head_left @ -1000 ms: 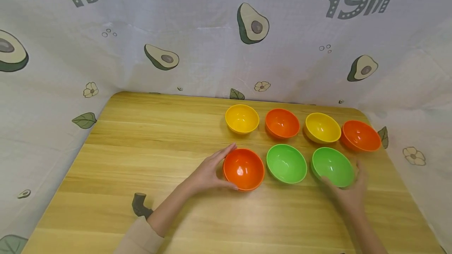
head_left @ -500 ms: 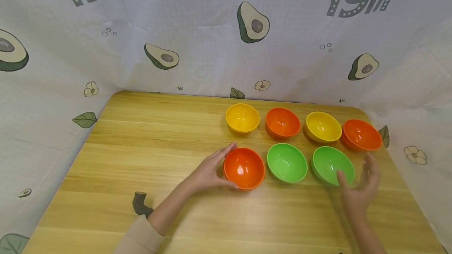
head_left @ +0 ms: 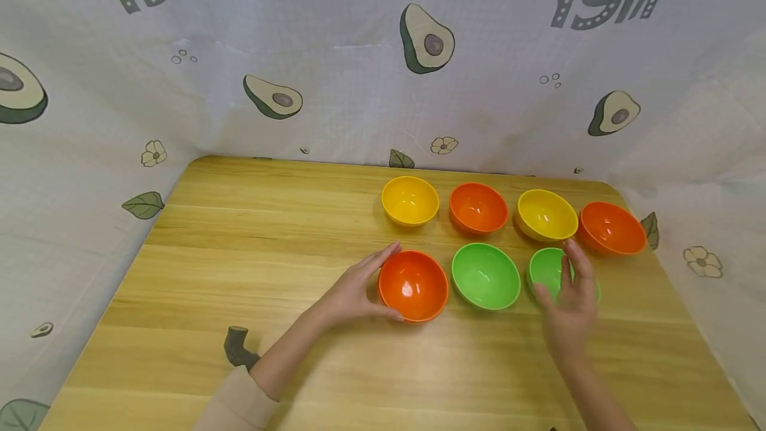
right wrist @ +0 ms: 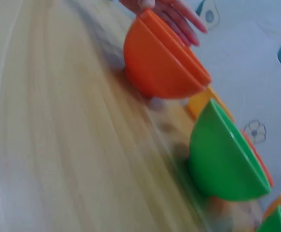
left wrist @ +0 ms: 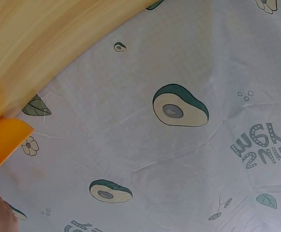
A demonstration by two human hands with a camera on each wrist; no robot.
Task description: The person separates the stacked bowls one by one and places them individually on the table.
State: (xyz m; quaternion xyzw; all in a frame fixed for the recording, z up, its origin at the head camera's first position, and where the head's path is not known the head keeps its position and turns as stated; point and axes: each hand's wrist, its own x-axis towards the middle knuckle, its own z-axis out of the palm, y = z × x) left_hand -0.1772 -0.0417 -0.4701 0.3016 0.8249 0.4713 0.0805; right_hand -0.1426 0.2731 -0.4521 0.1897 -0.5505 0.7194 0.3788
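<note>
Two nested orange bowls [head_left: 413, 285] stand at the left end of the front row; their double rim shows in the right wrist view, where the outer bowl [right wrist: 155, 63] faces me. My left hand [head_left: 350, 292] holds them from the left, thumb at the near side and fingers at the far side. To their right sits a green bowl [head_left: 486, 277]. My right hand [head_left: 570, 318] is raised in front of a second green bowl [head_left: 543, 268], fingers apart and holding nothing, and hides much of that bowl.
Along the back edge stand a yellow bowl [head_left: 409, 201], an orange bowl [head_left: 479, 209], another yellow bowl [head_left: 546, 215] and another orange bowl [head_left: 612, 229]. A dark curved pipe-like object [head_left: 238, 348] lies by my left forearm. A printed cloth [head_left: 347, 85] hangs behind the wooden table [head_left: 251, 231].
My right hand has come off the right green bowl, swung a little right, then moved back left in front of it. The left hand and the bowls have stayed in place.
</note>
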